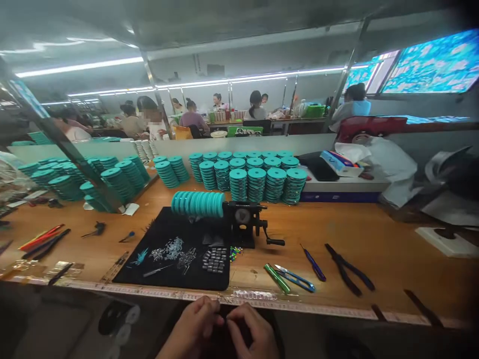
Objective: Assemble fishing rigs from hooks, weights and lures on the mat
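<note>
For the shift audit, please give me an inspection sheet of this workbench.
surface: wooden workbench, measuring tape along its front edge
job's things: black mat holding small silver pieces; teal spool on hand-cranked winder
clutter: stacked teal spools, black-handled pliers, blue-handled scissors, tissue box
hands: left hand and right hand meet below the bench edge; anything held is unclear
cables: nothing seen
surroundings: people working at benches beyond

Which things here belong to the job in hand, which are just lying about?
Job in hand: left hand, right hand, fingers together over something too dark to tell; black mat with small metal pieces; crank winder carrying a teal spool.
Lying about: black-handled pliers, blue-handled scissors, stacked teal spools, tissue box.
</note>
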`<state>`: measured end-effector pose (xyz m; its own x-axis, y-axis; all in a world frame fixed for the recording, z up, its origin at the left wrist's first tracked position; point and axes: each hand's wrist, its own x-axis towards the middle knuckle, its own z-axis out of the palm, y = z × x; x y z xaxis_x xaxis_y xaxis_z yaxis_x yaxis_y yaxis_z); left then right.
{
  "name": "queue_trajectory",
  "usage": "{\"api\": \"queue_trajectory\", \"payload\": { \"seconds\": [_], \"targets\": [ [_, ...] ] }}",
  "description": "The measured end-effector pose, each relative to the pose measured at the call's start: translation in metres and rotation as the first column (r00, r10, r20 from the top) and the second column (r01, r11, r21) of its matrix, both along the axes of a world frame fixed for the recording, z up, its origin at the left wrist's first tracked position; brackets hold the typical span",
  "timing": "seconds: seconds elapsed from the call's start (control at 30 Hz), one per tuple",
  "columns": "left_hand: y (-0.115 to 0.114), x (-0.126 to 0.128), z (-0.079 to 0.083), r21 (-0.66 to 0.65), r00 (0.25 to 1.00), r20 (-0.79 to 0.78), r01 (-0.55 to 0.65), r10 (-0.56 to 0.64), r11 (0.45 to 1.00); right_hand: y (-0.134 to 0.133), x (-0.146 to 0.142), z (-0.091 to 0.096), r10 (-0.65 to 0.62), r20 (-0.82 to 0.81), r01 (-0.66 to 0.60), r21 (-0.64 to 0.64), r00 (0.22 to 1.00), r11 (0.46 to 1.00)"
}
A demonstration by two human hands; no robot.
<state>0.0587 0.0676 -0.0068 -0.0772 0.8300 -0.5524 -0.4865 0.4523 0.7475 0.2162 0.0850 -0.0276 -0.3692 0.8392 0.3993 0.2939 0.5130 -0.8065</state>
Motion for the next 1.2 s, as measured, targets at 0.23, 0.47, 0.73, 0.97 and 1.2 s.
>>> {"api": "queue_trajectory", "payload": {
  "seconds": [0.23,0.47,0.73,0.97,1.2],
  "targets": [
    [-0.010,0.004,-0.001,-0.002,0.997,0.081,0.014,-0.013,1.000,0.005,0.007,0.000,-0.064,-0.147,0.059,-0.039,0.987,0.997],
    [-0.010,-0.001,0.010,-0.033,0.981,0.170,0.099,-0.092,0.995,-0.001,-0.005,0.000,-0.071,-0.130,0.021,-0.348,0.989,0.937],
    [-0.001,-0.016,0.013,0.141,0.956,-0.121,0.284,-0.269,0.948,0.003,0.000,0.019,0.048,0.121,-0.034,-0.111,0.992,0.993],
    [0.004,-0.024,0.016,0.309,0.794,-0.563,0.459,-0.229,0.833,0.021,0.010,0.044,0.078,0.440,-0.279,0.414,0.895,0.866],
    [0.000,-0.030,0.020,0.315,0.447,-0.894,0.683,-0.037,0.659,0.046,-0.006,0.046,0.235,0.409,-0.327,0.171,0.882,0.929]
  ]
}}
